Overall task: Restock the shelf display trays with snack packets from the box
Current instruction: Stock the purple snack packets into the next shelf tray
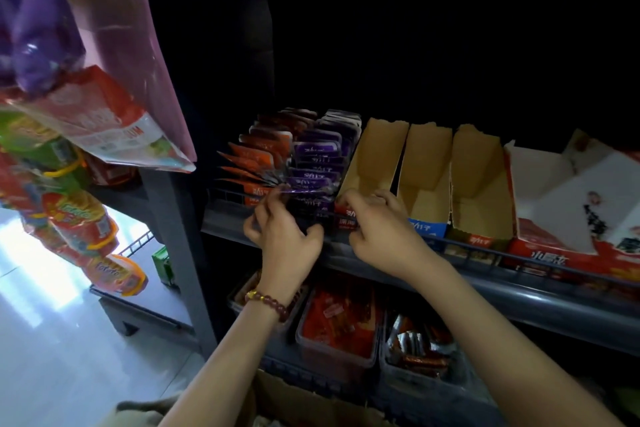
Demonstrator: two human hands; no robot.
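Currently both hands work at the front of the row of purple packets point(313, 163), which stands upright in its display tray on the dark shelf point(519, 298). The left hand point(284, 236), with a bead bracelet point(268, 302) on the wrist, is just in front of this row. Its thumb and fingertips point(273, 194) are pressed together and pinch the top edge of the front purple packet point(301, 189). The right hand point(381, 229) is just to the right of the row. Its fingers curl over the low front wall of the first empty tray point(375, 156), with the thumb lower on that wall.

Two more empty cardboard trays point(478, 177) follow further right of the row, and after them a white and red carton point(561, 204). Directly left of the row, touching it, stands a row of orange packets point(258, 156). Below the row, on the lower level, clear tubs point(332, 359) hold red snacks. Lower again, at the bottom edge, a brown box point(311, 402) is partly visible; what is inside I cannot tell. Far left of the row hang colourful snack bags point(90, 114).
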